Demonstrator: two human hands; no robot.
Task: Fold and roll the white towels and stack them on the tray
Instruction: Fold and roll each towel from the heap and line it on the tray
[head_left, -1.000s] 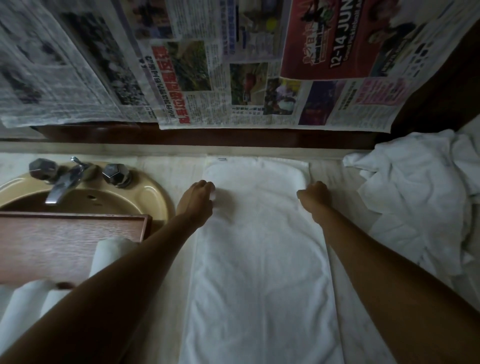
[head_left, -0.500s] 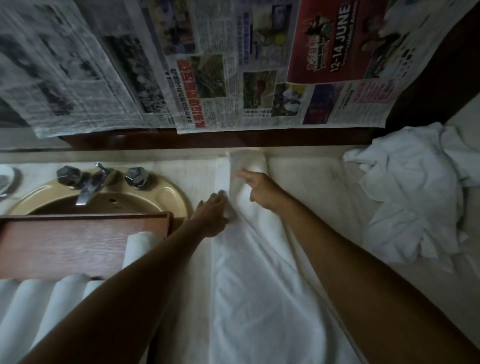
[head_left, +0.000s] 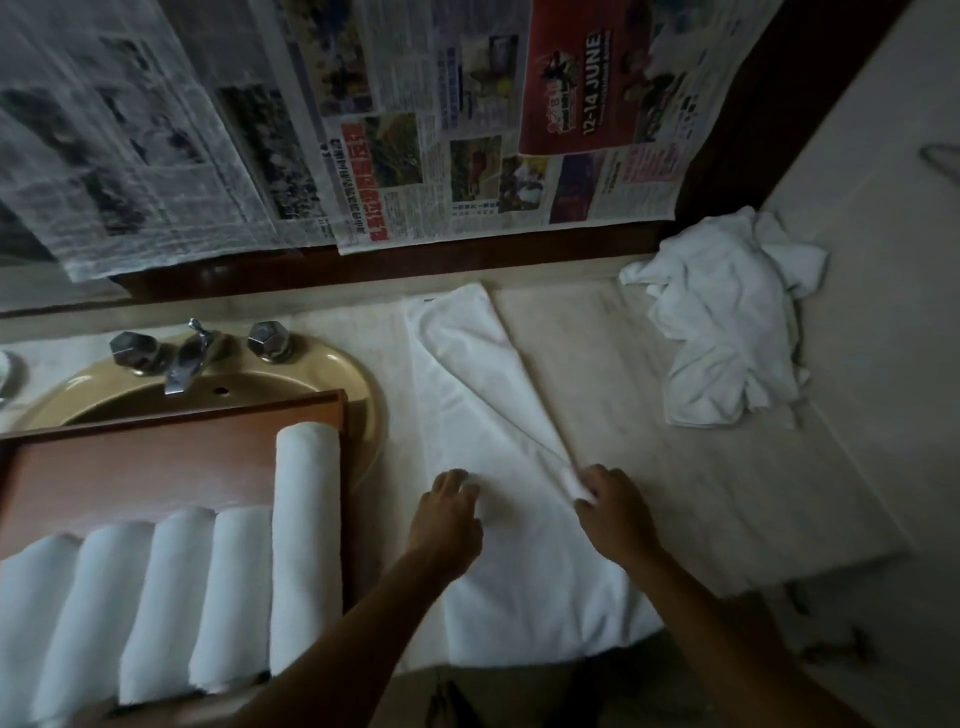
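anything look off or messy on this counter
Mainly the crumpled pile of white towels at the counter's far right, unfolded. On the tray, one rolled towel sticks out farther back than the others. Newspaper sheets covering the wall look odd.

The only text that reads clearly is "12-14 JUNE", in pale letters running up the right side of a red advertisement (head_left: 566, 98) on the newspaper sheets (head_left: 467, 130) hung on the wall. Left of that advertisement, near the lower edge of the same sheet, a red headline band (head_left: 353, 156) carries large characters too blurred to make out. The small print columns around the advertisement cannot be read.
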